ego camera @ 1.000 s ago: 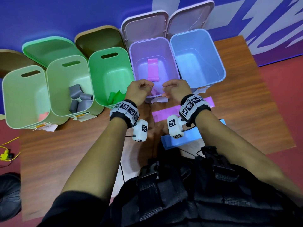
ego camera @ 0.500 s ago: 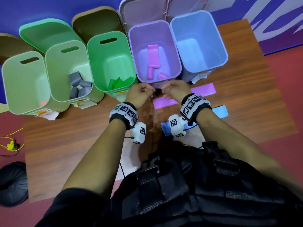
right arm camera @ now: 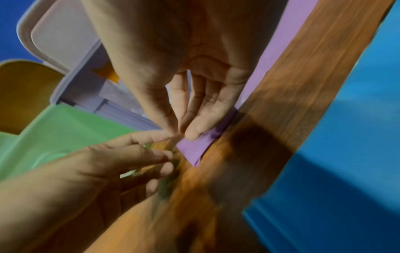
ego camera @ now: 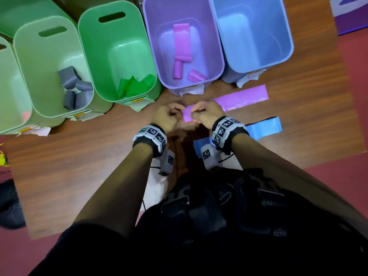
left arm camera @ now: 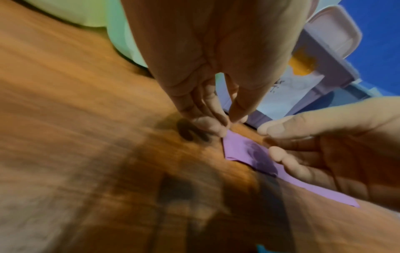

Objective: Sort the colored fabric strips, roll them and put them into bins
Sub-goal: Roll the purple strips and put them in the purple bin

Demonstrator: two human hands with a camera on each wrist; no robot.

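A purple strip (ego camera: pixel 239 98) lies flat on the wooden table (ego camera: pixel 79 160), in front of the purple bin (ego camera: pixel 216 75). My left hand (ego camera: pixel 177 111) and right hand (ego camera: pixel 194 113) meet at its left end. The right thumb and fingers (right arm camera: pixel 194 131) pinch that end. Beside them the left fingertips (left arm camera: pixel 216 126) pinch its far corner. The purple bin holds a part-unrolled strip (ego camera: pixel 181 42) and two purple rolls (ego camera: pixel 196 75). A blue strip (ego camera: pixel 264 128) lies nearer me, partly under my right wrist. The blue bin (ego camera: pixel 254 69) shows nothing inside.
Left of the purple bin stand a green bin (ego camera: pixel 85 46) with green fabric (ego camera: pixel 135 86), a pale green bin (ego camera: pixel 23 62) with grey rolls (ego camera: pixel 77 86), and another pale bin (ego camera: pixel 8 108) at the edge. Paper labels stick out under the bins. Red floor surrounds the table.
My hands have come back from the purple bin's front rim and down onto the left end of the purple strip. The head view has tilted down and closer.
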